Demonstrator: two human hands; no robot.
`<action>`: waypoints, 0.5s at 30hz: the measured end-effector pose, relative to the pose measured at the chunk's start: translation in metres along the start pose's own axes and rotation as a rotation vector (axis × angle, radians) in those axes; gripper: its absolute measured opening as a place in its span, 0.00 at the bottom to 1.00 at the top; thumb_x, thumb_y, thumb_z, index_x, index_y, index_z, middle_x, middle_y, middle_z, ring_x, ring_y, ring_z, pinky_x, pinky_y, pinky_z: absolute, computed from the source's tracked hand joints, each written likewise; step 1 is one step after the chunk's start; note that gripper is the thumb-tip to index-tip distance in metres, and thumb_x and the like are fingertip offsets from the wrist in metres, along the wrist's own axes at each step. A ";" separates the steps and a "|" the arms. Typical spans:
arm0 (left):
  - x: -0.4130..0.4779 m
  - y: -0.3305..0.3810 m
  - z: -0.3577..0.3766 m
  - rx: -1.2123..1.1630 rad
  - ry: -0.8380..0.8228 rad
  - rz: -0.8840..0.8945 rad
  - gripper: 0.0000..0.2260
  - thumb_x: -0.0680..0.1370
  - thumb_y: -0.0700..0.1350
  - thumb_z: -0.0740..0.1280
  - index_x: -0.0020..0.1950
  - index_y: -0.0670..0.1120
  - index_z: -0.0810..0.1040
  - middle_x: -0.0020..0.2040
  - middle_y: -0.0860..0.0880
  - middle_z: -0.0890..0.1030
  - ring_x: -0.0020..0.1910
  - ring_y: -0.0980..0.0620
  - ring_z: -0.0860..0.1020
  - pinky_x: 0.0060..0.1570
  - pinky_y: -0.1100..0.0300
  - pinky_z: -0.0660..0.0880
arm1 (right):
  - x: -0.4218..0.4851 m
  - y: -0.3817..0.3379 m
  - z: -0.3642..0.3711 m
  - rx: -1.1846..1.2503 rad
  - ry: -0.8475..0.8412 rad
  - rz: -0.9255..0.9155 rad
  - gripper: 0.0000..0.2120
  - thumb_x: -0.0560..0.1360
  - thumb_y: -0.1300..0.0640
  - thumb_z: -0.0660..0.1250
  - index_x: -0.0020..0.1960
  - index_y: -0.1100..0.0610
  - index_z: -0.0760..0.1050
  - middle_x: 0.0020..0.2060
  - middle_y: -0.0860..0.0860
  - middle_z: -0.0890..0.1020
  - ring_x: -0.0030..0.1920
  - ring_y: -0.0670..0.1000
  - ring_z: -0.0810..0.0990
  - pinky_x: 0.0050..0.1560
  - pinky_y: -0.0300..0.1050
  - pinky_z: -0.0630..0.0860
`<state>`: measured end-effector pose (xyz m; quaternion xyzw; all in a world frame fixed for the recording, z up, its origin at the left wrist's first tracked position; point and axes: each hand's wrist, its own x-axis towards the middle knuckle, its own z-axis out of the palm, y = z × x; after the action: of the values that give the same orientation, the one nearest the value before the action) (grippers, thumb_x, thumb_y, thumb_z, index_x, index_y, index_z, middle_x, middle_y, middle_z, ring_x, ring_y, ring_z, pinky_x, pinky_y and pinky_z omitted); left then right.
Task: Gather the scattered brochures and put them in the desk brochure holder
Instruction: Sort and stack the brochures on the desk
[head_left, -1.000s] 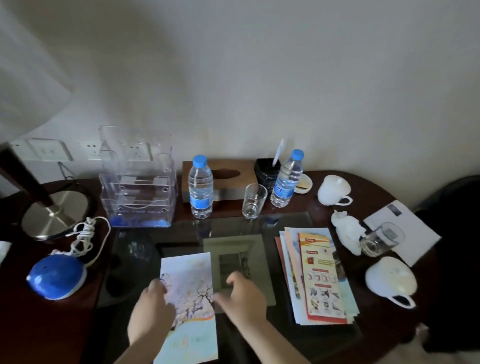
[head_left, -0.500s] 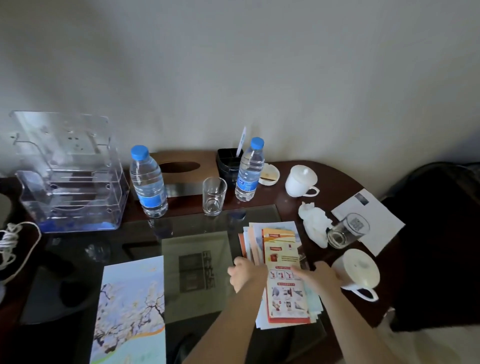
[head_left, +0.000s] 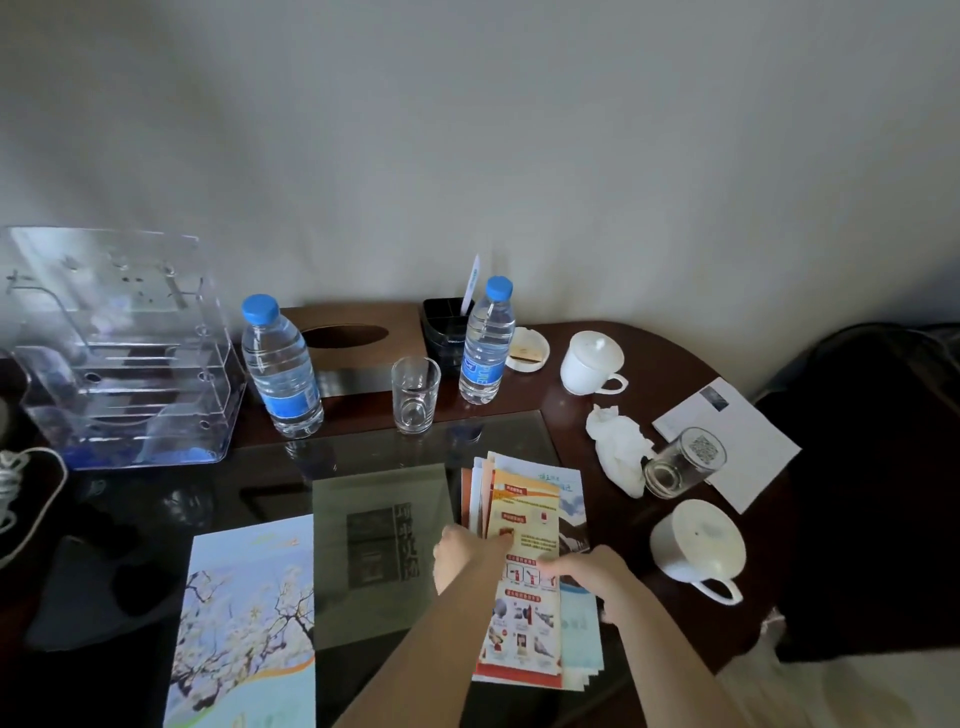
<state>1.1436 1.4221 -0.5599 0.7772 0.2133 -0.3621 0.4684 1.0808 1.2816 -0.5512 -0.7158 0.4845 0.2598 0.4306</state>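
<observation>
A stack of several brochures, an orange-and-red leaflet on top, lies on the glass desk top right of centre. My left hand rests against the stack's left edge and my right hand lies on its right side, fingers on the paper. A grey booklet lies to the left of the stack. Beside it, at the front left, is a blossom-print brochure. The clear acrylic brochure holder stands at the back left, with no brochures in it.
Two water bottles, a drinking glass, a wooden tissue box and a black caddy line the back. To the right are two white cups, a crumpled tissue, a tipped glass and a white card.
Both hands left the blossom-print brochure and moved right onto the brochure stack. The view swung right, so the lamp and the blue device are out of frame.
</observation>
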 end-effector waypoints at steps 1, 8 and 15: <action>-0.003 -0.002 -0.003 -0.053 0.002 0.003 0.18 0.73 0.48 0.72 0.58 0.45 0.71 0.45 0.48 0.80 0.36 0.53 0.81 0.27 0.62 0.77 | -0.002 0.001 0.006 -0.025 0.019 -0.004 0.18 0.68 0.47 0.76 0.47 0.56 0.72 0.44 0.53 0.82 0.45 0.49 0.81 0.47 0.43 0.77; -0.010 -0.030 -0.069 -0.250 0.078 0.010 0.15 0.74 0.44 0.71 0.57 0.46 0.70 0.42 0.49 0.79 0.36 0.52 0.81 0.24 0.63 0.73 | -0.035 -0.025 0.057 0.121 -0.084 -0.085 0.20 0.66 0.54 0.79 0.53 0.59 0.77 0.44 0.54 0.86 0.42 0.51 0.86 0.43 0.43 0.80; -0.018 -0.064 -0.199 -0.256 0.247 0.050 0.14 0.74 0.46 0.71 0.56 0.45 0.74 0.44 0.46 0.82 0.39 0.49 0.82 0.30 0.60 0.76 | -0.094 -0.072 0.159 0.190 -0.192 -0.344 0.17 0.64 0.55 0.80 0.48 0.54 0.78 0.40 0.47 0.87 0.38 0.44 0.86 0.33 0.38 0.78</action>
<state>1.1613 1.6280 -0.5239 0.7546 0.2943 -0.2220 0.5428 1.1168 1.4752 -0.5290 -0.7161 0.3343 0.2027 0.5782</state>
